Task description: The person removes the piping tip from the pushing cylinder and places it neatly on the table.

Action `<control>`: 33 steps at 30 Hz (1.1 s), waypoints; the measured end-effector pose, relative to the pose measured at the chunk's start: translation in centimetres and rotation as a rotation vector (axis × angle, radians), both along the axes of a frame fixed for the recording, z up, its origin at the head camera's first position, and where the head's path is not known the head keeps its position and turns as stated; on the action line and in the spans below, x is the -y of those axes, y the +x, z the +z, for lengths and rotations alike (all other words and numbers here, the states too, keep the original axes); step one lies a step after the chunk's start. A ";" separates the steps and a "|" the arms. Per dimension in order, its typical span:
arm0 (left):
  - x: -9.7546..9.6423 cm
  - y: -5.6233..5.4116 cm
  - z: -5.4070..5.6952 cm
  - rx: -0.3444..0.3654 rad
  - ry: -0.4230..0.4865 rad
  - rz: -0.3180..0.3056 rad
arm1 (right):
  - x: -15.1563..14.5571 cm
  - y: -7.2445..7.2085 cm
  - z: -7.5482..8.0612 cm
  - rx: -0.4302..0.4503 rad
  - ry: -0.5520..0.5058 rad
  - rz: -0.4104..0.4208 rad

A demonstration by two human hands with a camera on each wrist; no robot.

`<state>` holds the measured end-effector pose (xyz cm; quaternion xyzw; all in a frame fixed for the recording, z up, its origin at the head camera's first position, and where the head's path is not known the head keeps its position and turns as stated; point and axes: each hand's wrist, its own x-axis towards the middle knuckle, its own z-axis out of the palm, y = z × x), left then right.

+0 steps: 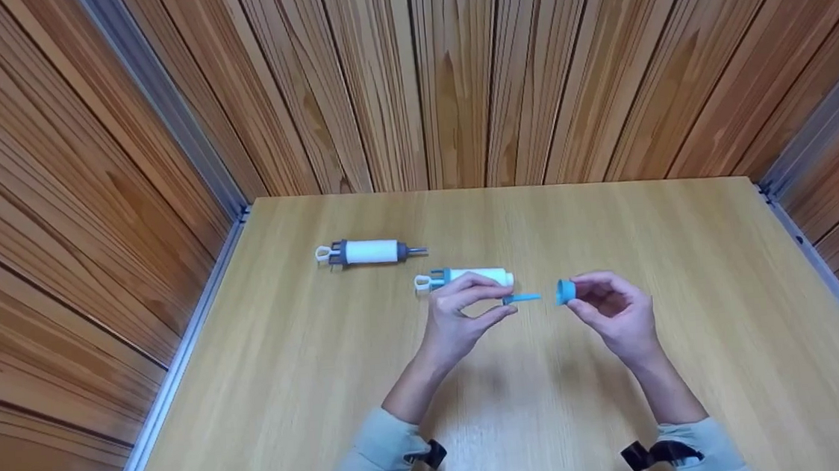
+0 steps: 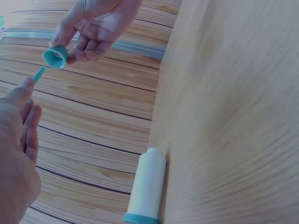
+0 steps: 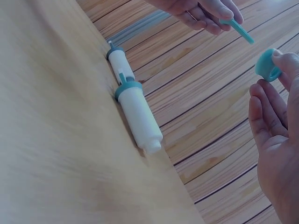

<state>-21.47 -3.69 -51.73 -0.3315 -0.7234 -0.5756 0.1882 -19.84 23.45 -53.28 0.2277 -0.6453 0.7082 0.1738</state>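
My left hand (image 1: pixel 459 315) pinches a thin teal tapered nozzle (image 1: pixel 525 297), its narrow end pointing right. Opposite it, my right hand (image 1: pixel 624 313) holds a teal ring-shaped cap (image 1: pixel 565 291) between thumb and fingers, the wide opening facing the nozzle. A small gap separates the two parts, both held above the table. Behind the left hand lies a white tube (image 3: pixel 138 114) with a teal collar and a white pull handle (image 1: pixel 422 284); its white neck is bare at the right end. The left fingers partly cover this tube in the head view.
Farther back and left lies a second white tube (image 1: pixel 372 252) with dark grey ends and a thin grey nozzle (image 1: pixel 416 251). Both tubes lie on the wooden table (image 1: pixel 267 397). Wood-plank walls (image 1: pixel 444 76) and metal rails (image 1: pixel 194 324) border the table.
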 end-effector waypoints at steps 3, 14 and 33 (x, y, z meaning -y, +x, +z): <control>-0.1 0.0 -0.2 0.010 -0.005 0.004 | -0.5 0.0 -0.4 -0.007 -0.031 0.005; -1.2 -0.1 -0.7 0.056 -0.029 0.005 | -2.6 0.3 -1.4 -0.009 -0.065 -0.027; -3.7 -0.8 0.1 0.201 -0.060 0.001 | -5.9 0.4 -1.8 0.053 -0.105 -0.083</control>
